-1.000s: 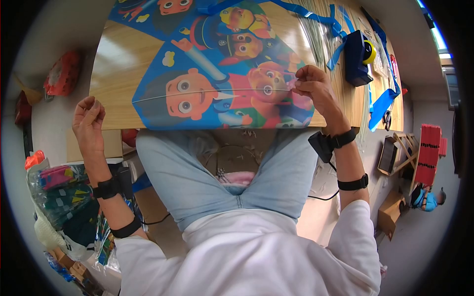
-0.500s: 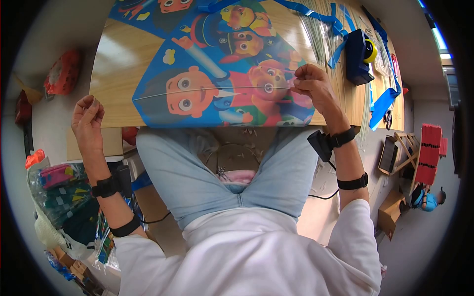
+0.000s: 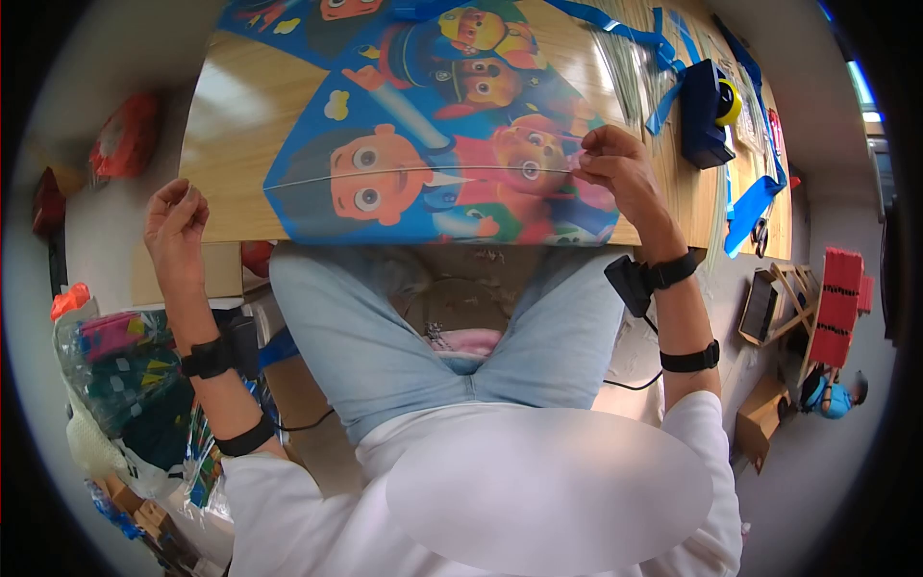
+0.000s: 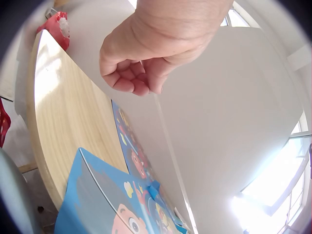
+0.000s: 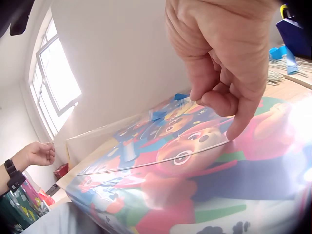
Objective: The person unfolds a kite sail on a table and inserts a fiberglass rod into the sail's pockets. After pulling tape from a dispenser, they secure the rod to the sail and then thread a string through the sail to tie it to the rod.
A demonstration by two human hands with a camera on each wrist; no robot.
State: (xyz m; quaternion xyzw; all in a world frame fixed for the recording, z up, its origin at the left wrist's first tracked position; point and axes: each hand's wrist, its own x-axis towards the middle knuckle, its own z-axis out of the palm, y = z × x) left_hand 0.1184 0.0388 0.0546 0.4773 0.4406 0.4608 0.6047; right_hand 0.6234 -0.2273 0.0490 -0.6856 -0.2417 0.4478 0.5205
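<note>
My left hand [image 3: 177, 236] pinches the end of a narrow strip of clear tape [image 4: 168, 141], held up off the table's left edge. From there the tape stretches across to my right hand [image 3: 620, 178], where thumb and fingertips pinch its other end. Under it lies a blue plastic sheet [image 3: 312, 125] printed with cartoon characters, pointed at its left side. A thin white rod [image 3: 385, 174] runs across this sheet from the left point toward my right hand. In the right wrist view one lower fingertip [image 5: 236, 132] of that hand meets the rod near its right end.
At the table's right stand a blue tape dispenser [image 3: 702, 115] with a yellow core, blue ribbon [image 3: 755, 207] and a bundle of thin rods [image 3: 620, 82]. Scissors [image 3: 760, 236] lie by the right edge. Another printed sheet [image 3: 288, 29] lies farther back. Plastic-wrapped goods [image 3: 125, 365] fill the floor at left.
The head view has shifted slightly. Both hands stay where they were over the table, with the same pinch; the sheet and rod stay in place.
</note>
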